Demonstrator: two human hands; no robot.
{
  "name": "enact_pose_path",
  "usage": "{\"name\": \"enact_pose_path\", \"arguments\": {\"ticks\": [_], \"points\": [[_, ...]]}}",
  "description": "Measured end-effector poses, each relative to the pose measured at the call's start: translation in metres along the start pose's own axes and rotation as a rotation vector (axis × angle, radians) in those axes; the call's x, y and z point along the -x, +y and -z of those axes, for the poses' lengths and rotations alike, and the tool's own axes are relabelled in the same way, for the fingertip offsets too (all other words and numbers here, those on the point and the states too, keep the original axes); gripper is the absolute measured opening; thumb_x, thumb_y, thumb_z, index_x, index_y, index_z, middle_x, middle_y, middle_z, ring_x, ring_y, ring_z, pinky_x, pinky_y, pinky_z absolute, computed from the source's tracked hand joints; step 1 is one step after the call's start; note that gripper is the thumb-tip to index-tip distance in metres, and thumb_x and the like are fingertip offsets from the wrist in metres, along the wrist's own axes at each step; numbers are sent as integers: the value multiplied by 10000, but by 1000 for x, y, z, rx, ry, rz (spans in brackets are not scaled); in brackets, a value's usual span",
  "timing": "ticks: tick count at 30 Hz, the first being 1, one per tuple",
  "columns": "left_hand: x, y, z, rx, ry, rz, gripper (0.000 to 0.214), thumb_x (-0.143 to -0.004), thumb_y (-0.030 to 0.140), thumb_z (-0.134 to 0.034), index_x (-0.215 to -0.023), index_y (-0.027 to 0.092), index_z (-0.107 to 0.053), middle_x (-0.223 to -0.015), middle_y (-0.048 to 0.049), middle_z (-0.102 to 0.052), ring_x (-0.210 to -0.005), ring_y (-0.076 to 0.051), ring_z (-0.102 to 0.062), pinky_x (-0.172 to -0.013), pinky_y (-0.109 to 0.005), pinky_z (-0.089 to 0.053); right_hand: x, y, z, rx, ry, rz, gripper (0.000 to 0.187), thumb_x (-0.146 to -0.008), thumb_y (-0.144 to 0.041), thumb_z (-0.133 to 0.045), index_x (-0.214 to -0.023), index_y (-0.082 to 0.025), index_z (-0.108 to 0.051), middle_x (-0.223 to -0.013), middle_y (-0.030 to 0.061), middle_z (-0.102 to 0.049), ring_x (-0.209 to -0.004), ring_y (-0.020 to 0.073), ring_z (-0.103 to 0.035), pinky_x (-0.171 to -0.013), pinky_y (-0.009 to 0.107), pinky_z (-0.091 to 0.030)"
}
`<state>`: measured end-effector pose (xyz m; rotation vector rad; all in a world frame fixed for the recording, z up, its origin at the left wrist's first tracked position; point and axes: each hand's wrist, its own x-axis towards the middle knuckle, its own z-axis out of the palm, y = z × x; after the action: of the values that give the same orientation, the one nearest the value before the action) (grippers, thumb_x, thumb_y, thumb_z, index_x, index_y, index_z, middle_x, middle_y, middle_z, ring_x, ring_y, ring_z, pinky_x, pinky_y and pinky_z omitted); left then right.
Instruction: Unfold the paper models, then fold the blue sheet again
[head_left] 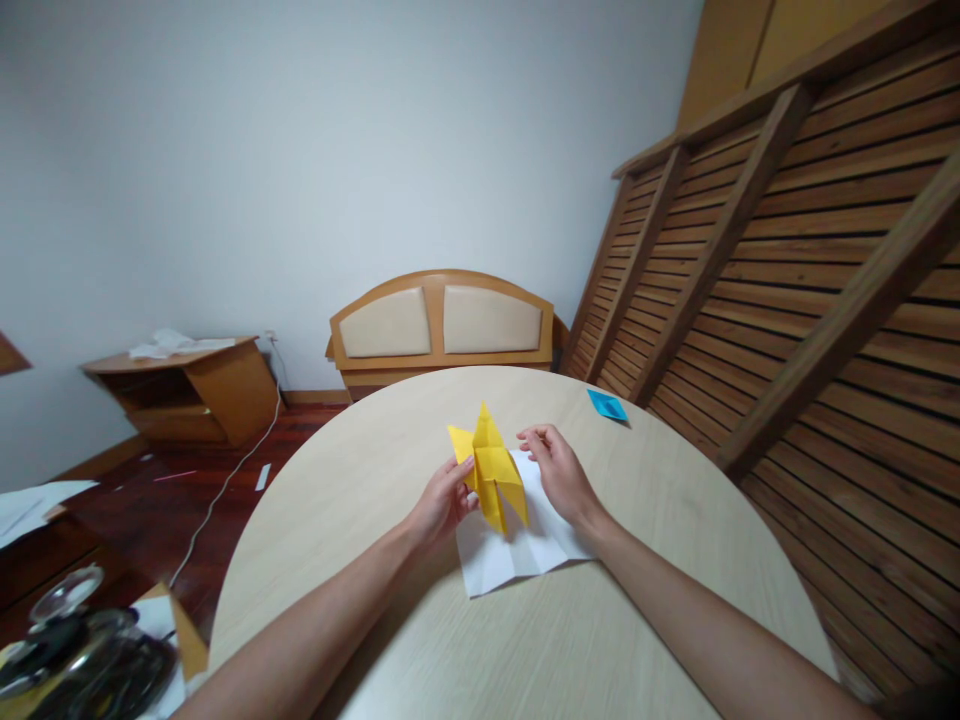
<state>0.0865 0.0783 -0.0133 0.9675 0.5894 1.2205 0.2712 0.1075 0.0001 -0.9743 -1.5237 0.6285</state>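
You have the yellow paper (493,463) part-folded: creases cross it, and several pointed flaps are already formed — one at the top, one at the upper left, others reaching down. That much looks done. What seems left is the settling of those flaps, as they stand loose and spread rather than pressed flat; how many folds that means, you cannot tell from here.

Your left hand (448,497) pinches the paper by its left side, thumb on the near face and fingers beneath. Your right hand (555,470) is just beside it, fingers loosely curled, with nothing visible in its grasp and a small gap between its fingertips and the paper.

So the paper sits between your hands, nearer the left, in front of the creased white sheet (491,560) on the table (352,480). The blue paper (607,406), folded too, lies well apart — by the far right edge.
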Motion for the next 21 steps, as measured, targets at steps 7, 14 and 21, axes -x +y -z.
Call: {"name": "enact_pose_path", "arguments": {"ticks": [7, 14, 21], "points": [[-4, 3, 4, 104, 52, -85, 430, -717, 409, -825, -994, 136, -644, -938, -44, -681, -724, -106, -621, -610, -195, -521, 18, -25, 4, 367, -79, 658, 179, -869, -220, -594, -1043, -222, -554, -1084, 83, -634, -1065, 239, -588, -939, 429, -482], [-3, 1, 4, 86, 23, -61, 470, -654, 390, -871, -988, 138, -658, -945, -57, -690, -709, -112, -617, -566, -182, -490, 20, -19, -4, 517, -73, 638, 364, -813, -150, -644, -1152, -201, -521, -1163, 106, -610, -1125, 266, -565, -966, 471, -489], [-1, 1, 5, 44, 0, -98, 468, -658, 332, -865, -1035, 136, -666, -1070, -95, -685, -871, -156, -633, -716, -230, -512, 20, -22, -1, 512, -111, 620, 287, -857, -227, -656, -1128, -208, -561, -1231, 103, -590, -1183, 261, -539, -1008, 470, -466]]}}
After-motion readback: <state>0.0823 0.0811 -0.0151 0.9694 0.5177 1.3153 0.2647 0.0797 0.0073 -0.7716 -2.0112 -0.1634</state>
